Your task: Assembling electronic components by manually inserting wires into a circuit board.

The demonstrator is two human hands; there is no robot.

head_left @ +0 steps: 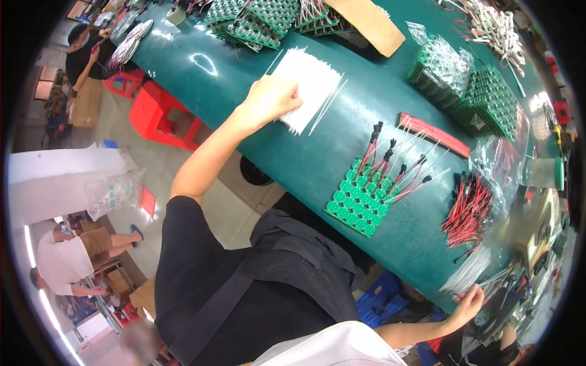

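My left hand (273, 97) is closed in a fist on a pile of thin white sticks or tubes (312, 76) at the table's near edge; whatever its fingers hold is hidden beneath it. At the lower right, my right hand (469, 301) has its fingers curled at the end of a bundle of thin pale strands (467, 274). What lies between those fingertips is too small to make out. Between the hands lies a green circuit-board panel (357, 204) of round pieces. Red and black wires with black connectors (390, 149) stand up from its far side.
A red strip-like block (434, 134) lies beyond the panel. Red-black wires (467, 210) are heaped at right. Stacked green boards (488, 100), plastic wrap and a curved tan board (369, 24) stand farther back. Red stools (160, 116) and other people are at left.
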